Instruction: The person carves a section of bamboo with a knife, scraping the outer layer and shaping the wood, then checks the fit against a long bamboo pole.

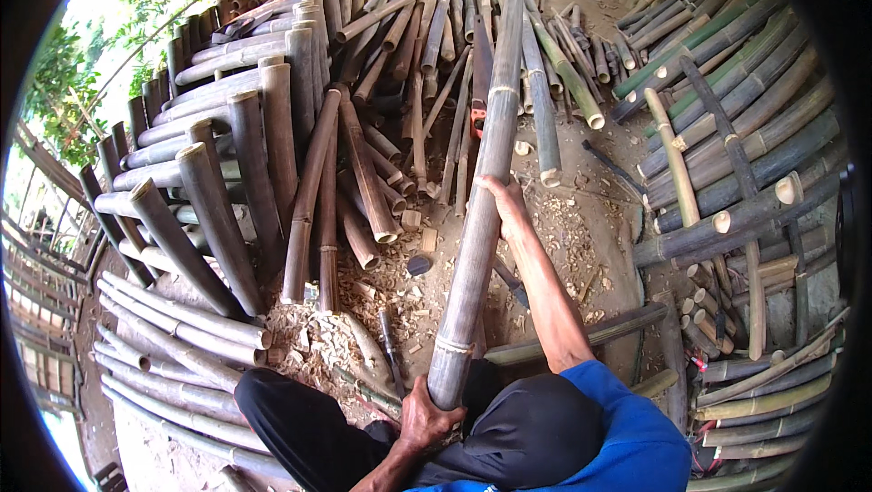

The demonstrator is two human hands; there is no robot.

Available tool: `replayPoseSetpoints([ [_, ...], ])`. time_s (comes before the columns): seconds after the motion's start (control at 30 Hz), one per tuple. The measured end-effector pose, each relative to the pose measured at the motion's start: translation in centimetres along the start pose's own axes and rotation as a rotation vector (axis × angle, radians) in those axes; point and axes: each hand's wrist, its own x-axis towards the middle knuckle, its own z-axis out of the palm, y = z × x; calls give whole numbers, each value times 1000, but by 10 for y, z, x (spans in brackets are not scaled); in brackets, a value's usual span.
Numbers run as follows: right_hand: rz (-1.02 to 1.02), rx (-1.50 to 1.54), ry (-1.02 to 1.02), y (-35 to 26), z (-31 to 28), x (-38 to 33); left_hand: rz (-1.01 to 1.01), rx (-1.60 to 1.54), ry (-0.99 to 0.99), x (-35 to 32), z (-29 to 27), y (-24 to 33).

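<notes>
A long grey-brown bamboo pole (481,210) stretches from my lap up to the far edge of the view, tilted slightly right. My left hand (424,417) grips its near end, just below a pale node ring. Farther along, my right hand (507,201) is closed round the pole's right side, the arm reaching forward. Partly hidden behind the pole is a tool with a red handle (478,119), which looks like a saw. On the ground left of the near end lies a thin dark hand tool (391,347) resembling a chisel.
Wood chips (341,356) cover the ground ahead. Stacked bamboo (227,115) with upright posts stands at left, and loose poles (173,328) lie nearer. More cut bamboo (436,33) is piled ahead. At right is a rack of poles (754,156). A dark round piece (419,265) lies among the chips.
</notes>
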Motion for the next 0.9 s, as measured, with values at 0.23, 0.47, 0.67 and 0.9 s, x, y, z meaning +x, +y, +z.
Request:
replayPoseSetpoints([
  [0.23, 110, -78, 53, 35, -4, 4, -66, -24, -54, 8, 2, -4],
  [0.47, 9, -228, 94, 29, -47, -1, 15, -53, -99, 47, 13, 19],
  [0.67, 12, -244, 303, 17, -104, -125, 35, -196, -1, 168, 66, 56],
  [0.9, 3, -1028, 359, 95, -151, -235, 390, -800, -290, 297, 45, 161],
])
